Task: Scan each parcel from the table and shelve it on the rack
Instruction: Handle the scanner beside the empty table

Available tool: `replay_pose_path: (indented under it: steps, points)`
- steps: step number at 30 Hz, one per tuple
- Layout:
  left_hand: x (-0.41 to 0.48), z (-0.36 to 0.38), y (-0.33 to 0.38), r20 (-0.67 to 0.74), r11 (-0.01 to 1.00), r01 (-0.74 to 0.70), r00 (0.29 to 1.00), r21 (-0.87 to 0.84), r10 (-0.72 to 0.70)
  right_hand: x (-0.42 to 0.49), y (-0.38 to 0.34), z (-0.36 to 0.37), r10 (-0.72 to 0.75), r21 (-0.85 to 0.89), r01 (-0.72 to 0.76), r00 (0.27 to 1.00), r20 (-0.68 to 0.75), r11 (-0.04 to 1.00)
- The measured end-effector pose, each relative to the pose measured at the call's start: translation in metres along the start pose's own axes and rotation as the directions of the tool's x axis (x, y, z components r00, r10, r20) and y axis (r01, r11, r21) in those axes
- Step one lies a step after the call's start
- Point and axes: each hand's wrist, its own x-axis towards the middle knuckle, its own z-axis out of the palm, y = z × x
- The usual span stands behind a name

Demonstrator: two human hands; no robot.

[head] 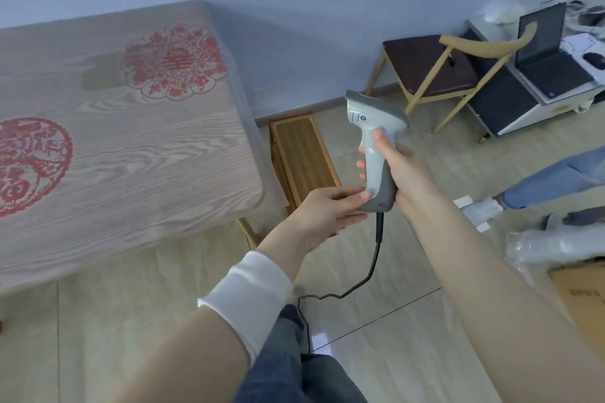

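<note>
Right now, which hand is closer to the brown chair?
Right. The right hand grips the scanner handle below the chair; the left hand pinches its base, lower, farther left.

Worn items, head view

Left forearm (203,347): one white fabric band (252,291) encircles it just behind the wrist, toward 7 o'clock from frame centre. The fabric looks soft and smooth. The edge nearer the elbow is slightly rolled and uneven. The arm is bare on both sides of the band.

Right forearm (474,271): bare along its whole visible length, toward 5 o'clock.

Left hand (320,216) and right hand (402,170): bare.

Trousers (294,366): dark blue-grey denim with creased folds, at 6 o'clock between the two forearms, cut off by the lower frame edge
</note>
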Motion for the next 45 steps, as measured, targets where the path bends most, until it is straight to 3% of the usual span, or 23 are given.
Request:
replay_pose_path:
  steps: [12,21,25,30,35,39,45]
  points:
    - [0.064,0.012,-0.017,-0.093,0.981,0.073,0.992,-0.179,-0.091,0.080,0.015,-0.024,0.102,-0.143,-0.080,0.983,0.154,0.986]
    - [0.128,0.049,-0.060,-0.375,0.983,0.058,0.919,-0.174,-0.120,0.148,0.058,-0.073,0.267,-0.178,-0.221,0.917,0.297,0.959]
    - [0.151,0.050,-0.073,-0.492,0.989,0.057,0.863,-0.135,-0.117,0.177,0.075,-0.083,0.306,-0.273,-0.215,0.883,0.356,0.938]
    - [0.198,0.014,-0.097,-0.536,0.986,0.081,0.832,-0.143,-0.146,0.235,0.118,-0.067,0.315,-0.330,-0.195,0.876,0.364,0.924]
    - [0.276,-0.075,-0.149,-0.554,0.980,0.116,0.811,-0.160,-0.187,0.328,0.216,-0.030,0.403,-0.444,-0.230,0.846,0.350,0.866]
    - [0.325,-0.128,-0.187,-0.609,0.982,0.163,0.771,-0.094,-0.187,0.372,0.275,-0.012,0.451,-0.413,-0.313,0.842,0.296,0.855]
    - [0.369,-0.171,-0.222,-0.622,0.969,0.248,0.760,0.006,-0.190,0.409,0.333,0.002,0.446,-0.450,-0.318,0.869,0.213,0.835]
